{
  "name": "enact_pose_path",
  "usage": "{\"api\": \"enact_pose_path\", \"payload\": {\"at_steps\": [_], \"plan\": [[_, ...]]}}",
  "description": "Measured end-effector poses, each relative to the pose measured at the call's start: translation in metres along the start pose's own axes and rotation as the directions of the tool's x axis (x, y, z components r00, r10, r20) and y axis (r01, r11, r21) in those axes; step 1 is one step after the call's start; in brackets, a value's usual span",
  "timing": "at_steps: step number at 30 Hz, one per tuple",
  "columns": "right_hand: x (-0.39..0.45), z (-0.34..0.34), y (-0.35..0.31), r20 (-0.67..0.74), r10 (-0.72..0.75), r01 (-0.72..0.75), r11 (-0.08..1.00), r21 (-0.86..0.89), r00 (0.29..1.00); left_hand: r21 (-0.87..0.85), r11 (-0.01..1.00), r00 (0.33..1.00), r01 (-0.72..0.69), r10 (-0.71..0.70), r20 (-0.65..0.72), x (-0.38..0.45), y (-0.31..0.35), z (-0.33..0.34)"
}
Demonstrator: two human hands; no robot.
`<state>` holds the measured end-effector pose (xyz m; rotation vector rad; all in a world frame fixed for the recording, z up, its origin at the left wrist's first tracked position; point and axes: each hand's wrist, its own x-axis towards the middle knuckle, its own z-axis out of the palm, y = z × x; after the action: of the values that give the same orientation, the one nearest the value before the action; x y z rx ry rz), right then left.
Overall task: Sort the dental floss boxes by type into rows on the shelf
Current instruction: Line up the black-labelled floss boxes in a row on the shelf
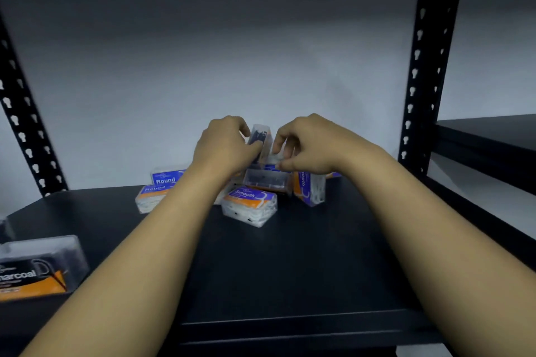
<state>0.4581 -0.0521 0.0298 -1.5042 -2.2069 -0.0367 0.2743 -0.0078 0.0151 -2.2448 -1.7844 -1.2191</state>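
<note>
Two hands deep in the jumbled pile at back of shelf (290, 255) | left hand (226, 145) pinching an upturned dark-floss box (261, 136), right hand (304, 148) curled on a clear box (275, 158) beside it | step: pulling boxes out, barely started | next: probably over beside lone Charcoal box (37, 269) front left | Round box (166, 178), Smooth box (249, 204) untouched, need own rows

shelf board (304, 264) matt black, smooth, looks like painted metal. uprights (426, 66) black perforated metal. floss boxes: clear glossy plastic, charcoal box (40, 266) with shiny black-orange paper label, smooth box (249, 206) with blue-orange label. back wall (203, 52) matt pale.
</note>
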Motion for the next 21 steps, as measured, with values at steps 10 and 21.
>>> {"api": "enact_pose_path", "payload": {"at_steps": [10, 21], "plan": [[-0.005, 0.017, -0.002, 0.014, 0.058, -0.055, 0.985, -0.165, 0.998, 0.098, 0.995, 1.000, 0.020, -0.018, -0.017, -0.011, -0.008, 0.018], [0.000, 0.030, -0.005, 0.015, 0.084, -0.075, 0.948, -0.308, 0.996, -0.198, 0.980, 0.994, 0.008, -0.030, -0.106, -0.001, -0.020, -0.008]]}}
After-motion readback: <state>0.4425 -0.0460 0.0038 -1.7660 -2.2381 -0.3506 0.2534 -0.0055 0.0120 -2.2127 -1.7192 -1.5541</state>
